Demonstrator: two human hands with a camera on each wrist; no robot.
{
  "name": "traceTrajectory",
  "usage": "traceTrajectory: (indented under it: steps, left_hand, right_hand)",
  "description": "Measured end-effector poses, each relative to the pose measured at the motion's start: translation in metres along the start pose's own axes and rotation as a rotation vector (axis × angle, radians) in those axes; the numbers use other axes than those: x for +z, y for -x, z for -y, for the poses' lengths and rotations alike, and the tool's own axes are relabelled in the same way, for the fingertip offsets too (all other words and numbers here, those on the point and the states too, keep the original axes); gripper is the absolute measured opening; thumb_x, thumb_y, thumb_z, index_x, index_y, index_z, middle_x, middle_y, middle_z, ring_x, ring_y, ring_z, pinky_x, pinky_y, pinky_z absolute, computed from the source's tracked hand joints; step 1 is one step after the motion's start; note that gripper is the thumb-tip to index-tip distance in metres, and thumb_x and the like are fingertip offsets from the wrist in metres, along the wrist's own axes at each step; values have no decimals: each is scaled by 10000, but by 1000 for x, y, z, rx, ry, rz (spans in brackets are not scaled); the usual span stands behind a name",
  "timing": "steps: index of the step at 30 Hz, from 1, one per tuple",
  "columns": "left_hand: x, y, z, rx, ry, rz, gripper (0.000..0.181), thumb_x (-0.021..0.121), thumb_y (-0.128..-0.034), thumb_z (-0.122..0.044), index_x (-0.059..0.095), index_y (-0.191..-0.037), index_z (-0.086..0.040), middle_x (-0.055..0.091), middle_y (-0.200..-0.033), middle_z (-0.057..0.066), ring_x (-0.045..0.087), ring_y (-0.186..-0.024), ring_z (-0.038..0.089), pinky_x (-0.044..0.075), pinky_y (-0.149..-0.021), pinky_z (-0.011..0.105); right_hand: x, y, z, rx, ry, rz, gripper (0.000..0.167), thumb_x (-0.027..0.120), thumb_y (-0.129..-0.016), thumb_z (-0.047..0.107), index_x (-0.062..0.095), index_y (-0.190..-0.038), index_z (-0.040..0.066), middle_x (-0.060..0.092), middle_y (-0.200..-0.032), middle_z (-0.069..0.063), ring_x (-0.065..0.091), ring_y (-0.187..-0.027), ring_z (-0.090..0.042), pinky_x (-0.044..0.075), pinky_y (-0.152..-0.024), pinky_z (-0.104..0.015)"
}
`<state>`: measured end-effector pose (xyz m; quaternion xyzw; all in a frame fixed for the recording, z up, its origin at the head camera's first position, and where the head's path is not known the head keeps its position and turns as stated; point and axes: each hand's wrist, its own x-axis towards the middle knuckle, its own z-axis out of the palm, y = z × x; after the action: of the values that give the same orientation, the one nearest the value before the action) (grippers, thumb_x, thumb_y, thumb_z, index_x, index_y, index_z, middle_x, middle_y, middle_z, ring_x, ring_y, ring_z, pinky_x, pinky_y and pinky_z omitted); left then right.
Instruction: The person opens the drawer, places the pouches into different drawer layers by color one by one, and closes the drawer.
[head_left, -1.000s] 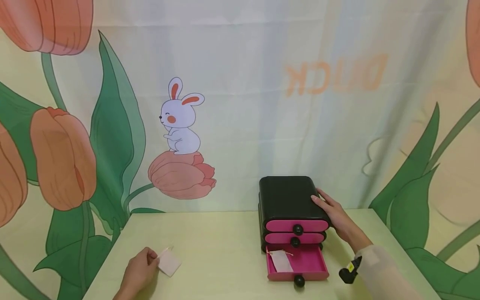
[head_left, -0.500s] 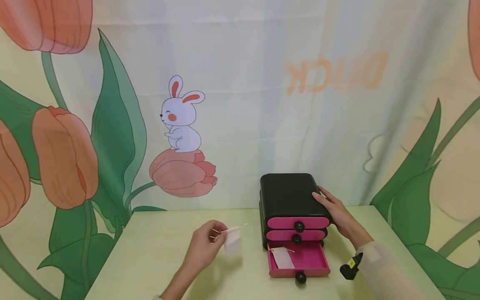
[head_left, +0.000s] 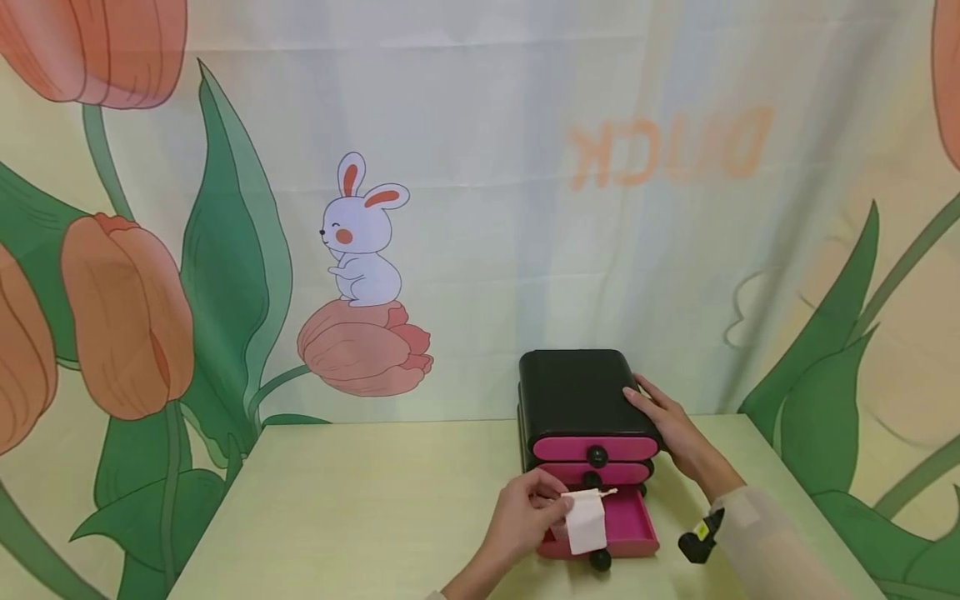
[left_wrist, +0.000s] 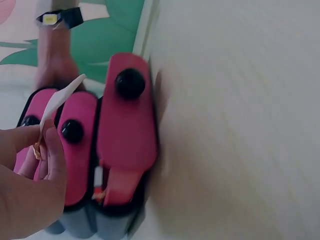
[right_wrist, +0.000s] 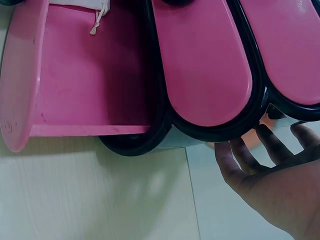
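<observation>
My left hand (head_left: 525, 512) pinches a small white drawstring pouch (head_left: 587, 523) by its upper edge, and the pouch hangs over the open bottom drawer (head_left: 632, 517). In the left wrist view the pouch (left_wrist: 56, 102) appears edge-on between thumb and fingers. The drawer belongs to a black desktop unit (head_left: 581, 396) with pink fronts and round black knobs. Another white pouch (right_wrist: 75, 4) lies inside that drawer; in the head view the left hand and held pouch hide it. My right hand (head_left: 675, 433) rests on the unit's right side, its fingers (right_wrist: 275, 145) touching the casing.
The two upper drawers, including the top one (head_left: 558, 450), are closed. The unit stands on a pale table (head_left: 375, 492) near its back edge. Behind hangs a printed curtain (head_left: 480, 208) with tulips and a rabbit.
The left hand has carried the pouch from the table's left side rightward to above the open drawer. The right hand and the unit have stayed in place.
</observation>
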<state>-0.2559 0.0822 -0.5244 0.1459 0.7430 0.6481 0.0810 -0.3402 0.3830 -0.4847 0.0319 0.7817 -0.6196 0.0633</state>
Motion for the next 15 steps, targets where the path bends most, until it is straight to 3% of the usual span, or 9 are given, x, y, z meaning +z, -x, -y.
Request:
traceTrajectory:
  steps: [7,15]
  left_hand:
    - [35,-3,10,-47,17,-35,160,849,-899,-104,688,-890,-107,682,-801,-39,696,-710,90,588,-603,278]
    - [54,-8,9,-53,23,-81,150,876,-875,-104,728,-850,-104,674,-753,-41,680,-672,85,549,-596,231]
  right_hand:
    - [2,1,-6,-5,2,3,884,538,-1032,666,108,-1716,309,221,-1733,-194,310,-1550,-432,293,-1218,-639]
    - [0,-1,-3,-22,-1,-11,869,538,-1032,666,127,-1714,319,239,-1728,-189,321,-1545,-432,299,-1214,-642]
